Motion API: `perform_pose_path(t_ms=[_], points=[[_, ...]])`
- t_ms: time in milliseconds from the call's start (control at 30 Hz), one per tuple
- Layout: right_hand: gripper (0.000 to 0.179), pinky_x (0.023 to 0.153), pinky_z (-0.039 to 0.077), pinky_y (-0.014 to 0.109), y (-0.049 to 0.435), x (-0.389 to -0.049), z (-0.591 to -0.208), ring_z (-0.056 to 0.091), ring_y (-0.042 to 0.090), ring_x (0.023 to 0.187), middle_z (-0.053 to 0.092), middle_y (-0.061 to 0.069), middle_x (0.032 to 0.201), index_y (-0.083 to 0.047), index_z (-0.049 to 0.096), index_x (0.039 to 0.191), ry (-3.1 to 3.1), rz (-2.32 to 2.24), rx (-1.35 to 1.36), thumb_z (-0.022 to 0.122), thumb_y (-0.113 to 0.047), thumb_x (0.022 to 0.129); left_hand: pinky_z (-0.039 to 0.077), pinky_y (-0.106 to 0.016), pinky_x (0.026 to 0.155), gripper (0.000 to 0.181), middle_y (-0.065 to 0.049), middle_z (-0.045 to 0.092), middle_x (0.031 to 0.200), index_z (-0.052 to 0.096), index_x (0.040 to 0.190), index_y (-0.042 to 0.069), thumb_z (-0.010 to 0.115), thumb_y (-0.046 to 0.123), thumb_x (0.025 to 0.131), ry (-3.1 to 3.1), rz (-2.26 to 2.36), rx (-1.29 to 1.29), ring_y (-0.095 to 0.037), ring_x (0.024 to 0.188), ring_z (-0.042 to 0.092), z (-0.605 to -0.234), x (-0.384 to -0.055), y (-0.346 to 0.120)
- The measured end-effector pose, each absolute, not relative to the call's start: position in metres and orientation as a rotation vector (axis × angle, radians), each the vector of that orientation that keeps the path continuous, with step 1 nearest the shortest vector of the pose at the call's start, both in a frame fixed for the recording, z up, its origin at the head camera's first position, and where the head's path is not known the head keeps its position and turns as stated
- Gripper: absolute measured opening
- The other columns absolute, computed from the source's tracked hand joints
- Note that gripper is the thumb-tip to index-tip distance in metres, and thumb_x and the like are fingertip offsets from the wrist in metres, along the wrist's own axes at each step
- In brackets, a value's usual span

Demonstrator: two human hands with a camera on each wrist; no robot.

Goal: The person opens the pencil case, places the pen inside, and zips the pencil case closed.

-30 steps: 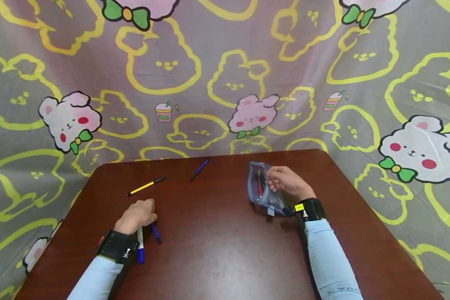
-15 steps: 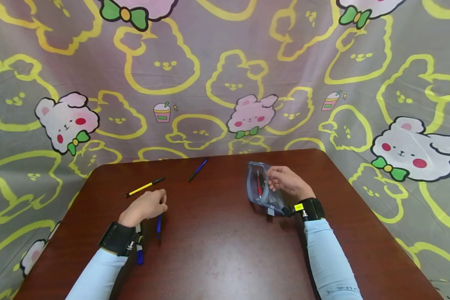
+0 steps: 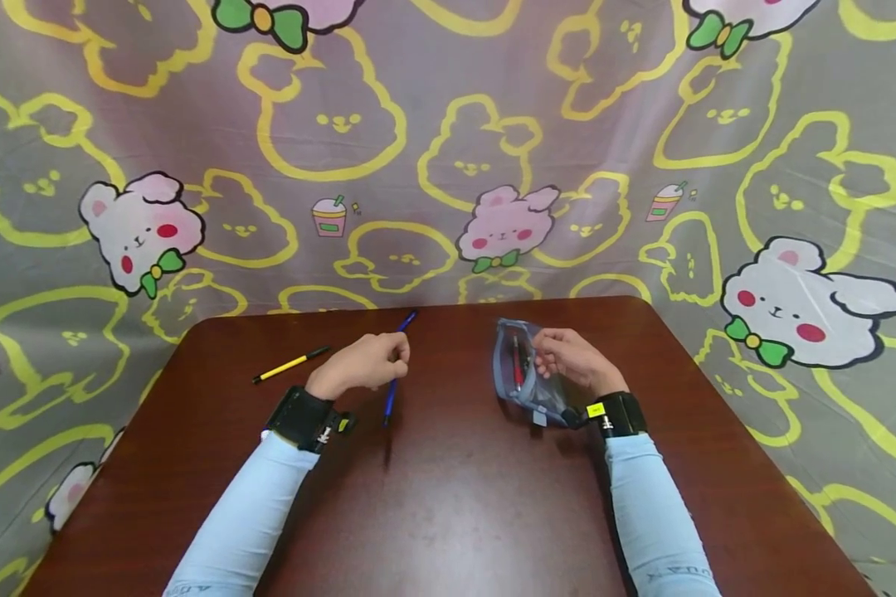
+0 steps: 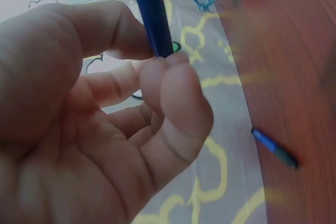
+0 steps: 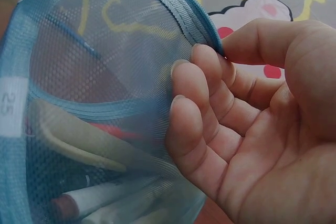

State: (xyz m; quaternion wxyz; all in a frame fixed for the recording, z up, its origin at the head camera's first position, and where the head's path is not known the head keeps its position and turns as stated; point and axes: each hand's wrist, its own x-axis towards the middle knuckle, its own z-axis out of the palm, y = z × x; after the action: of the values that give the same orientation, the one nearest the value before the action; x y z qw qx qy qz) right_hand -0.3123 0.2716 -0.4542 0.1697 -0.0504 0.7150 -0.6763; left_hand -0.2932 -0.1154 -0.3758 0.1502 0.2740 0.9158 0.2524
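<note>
My left hand (image 3: 366, 362) is raised over the table's middle. Its thumb and fingers pinch a blue pen (image 3: 390, 403), whose dark blue barrel also stands out in the left wrist view. Behind that hand, another blue pen (image 3: 409, 318) lies on the table, partly hidden. My right hand (image 3: 573, 358) pinches the zippered rim of a blue-grey mesh pencil pouch (image 3: 499, 365), holding its mouth apart. Inside the pouch are a red pen (image 3: 517, 365) and other items, among them a white one with a dark red end (image 5: 86, 200) in the right wrist view.
A yellow pen with black ends (image 3: 287, 368) lies on the brown table (image 3: 448, 497), left of my left hand. Behind the table hangs a grey curtain (image 3: 418, 191) with cartoon prints. My left forearm (image 3: 246, 506) covers part of the table's left side.
My left hand has lifted the blue pen off the table and carried it rightward and away from me. The white marker with the blue cap is now out of sight. My right hand stays on the pouch.
</note>
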Motion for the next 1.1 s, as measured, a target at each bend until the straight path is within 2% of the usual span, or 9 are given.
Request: perform_pose_path(t_ms=[300,533,600,767,867,1100], points=[[0.023,0.061,0.053,0.028,0.272,-0.309,-0.442,0.058,0.017,0.067,0.055,0.005,0.076,0.007,0.052,0.104,2.051,-1.885,-0.171,0.049,-0.016,0.103,0.045,-0.032,0.059,0.007,-0.004,0.059,0.081,0.054,0.101,0.016,0.053,0.019,0.095,2.566,0.907,0.767,-0.04,0.068,0.062,-0.381,-0.309,-0.092],[0.025,0.059,0.052,0.027,0.272,-0.311,-0.448,0.058,0.017,0.065,0.055,0.005,0.075,0.01,0.05,0.105,2.054,-1.9,-0.146,0.051,-0.015,0.101,0.049,-0.032,0.064,0.008,-0.005,0.061,0.09,0.054,0.103,0.016,0.053,0.02,0.096,2.546,0.961,0.724,-0.033,0.07,0.065,-0.384,-0.313,-0.08],[0.025,0.059,0.052,0.027,0.272,-0.31,-0.449,0.058,0.016,0.064,0.055,0.005,0.075,0.009,0.051,0.105,2.054,-1.903,-0.14,0.051,-0.015,0.101,0.049,-0.033,0.065,0.008,-0.005,0.061,0.092,0.054,0.103,0.016,0.053,0.02,0.096,2.543,0.973,0.717,-0.035,0.073,0.066,-0.385,-0.314,-0.078],[0.018,0.059,0.052,0.027,0.271,-0.308,-0.45,0.058,0.016,0.064,0.056,0.004,0.074,0.002,0.055,0.099,2.059,-1.899,-0.136,0.051,-0.016,0.101,0.054,-0.045,0.073,0.008,-0.008,0.062,0.097,0.054,0.103,0.016,0.052,0.02,0.096,2.505,1.05,0.694,-0.037,0.075,0.065,-0.389,-0.317,-0.071],[0.018,0.059,0.052,0.027,0.271,-0.307,-0.449,0.057,0.016,0.065,0.056,0.004,0.074,-0.001,0.055,0.096,2.05,-1.902,-0.139,0.051,-0.017,0.102,0.055,-0.05,0.077,0.008,-0.008,0.062,0.095,0.054,0.102,0.016,0.053,0.019,0.095,2.483,1.104,0.693,-0.032,0.071,0.065,-0.392,-0.318,-0.064],[0.022,0.06,0.052,0.027,0.27,-0.306,-0.448,0.057,0.016,0.065,0.055,0.004,0.075,0.005,0.052,0.101,2.04,-1.912,-0.155,0.049,-0.017,0.102,0.055,-0.05,0.076,0.009,-0.004,0.06,0.088,0.054,0.101,0.013,0.054,0.018,0.094,2.465,1.202,0.707,-0.025,0.065,0.064,-0.402,-0.323,-0.043]])
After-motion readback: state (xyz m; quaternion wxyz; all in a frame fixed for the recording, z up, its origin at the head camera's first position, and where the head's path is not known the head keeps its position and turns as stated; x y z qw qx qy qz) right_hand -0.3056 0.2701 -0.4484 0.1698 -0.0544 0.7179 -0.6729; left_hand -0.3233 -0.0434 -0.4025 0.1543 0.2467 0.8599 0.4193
